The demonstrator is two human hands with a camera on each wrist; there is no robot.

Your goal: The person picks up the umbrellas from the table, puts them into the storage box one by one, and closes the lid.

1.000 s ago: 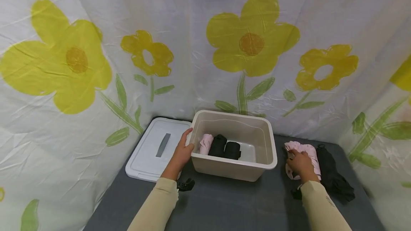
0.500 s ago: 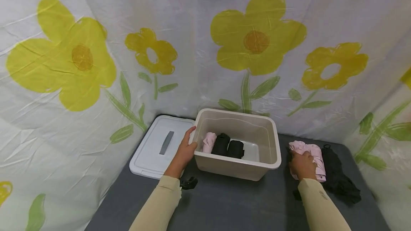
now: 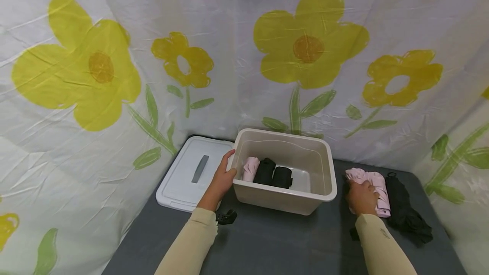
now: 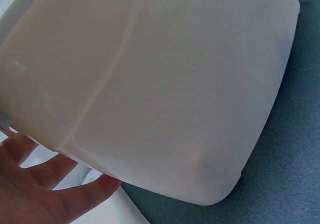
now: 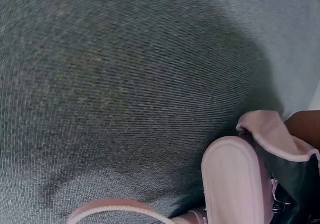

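Note:
My left hand [image 3: 222,179] grips the left rim of a beige plastic storage bin [image 3: 280,202]. In the left wrist view its fingers [image 4: 90,196] lie along the bin's edge. Inside stand a rolled pink bundle [image 3: 250,169] and two black ones [image 3: 265,172], side by side at the left. To the right of the bin, my right hand [image 3: 361,196] holds the left side of a pink folding umbrella [image 3: 381,192] lying on the table. The right wrist view shows its rounded pink handle [image 5: 234,179], a strap loop [image 5: 115,204] and loose cloth with a dark inside; most of that hand is hidden there.
A black folded umbrella [image 3: 403,207] with a small end loop lies just right of the pink one. The white lid [image 3: 177,175] with a grey handle lies flat left of the bin. A flower-printed curtain [image 3: 237,54] rises behind the dark grey table [image 3: 282,241].
My right hand has shifted slightly on the pink umbrella, and its loose near-left part has drawn in under the hand. My left hand stays on the bin. The head view has turned slightly left.

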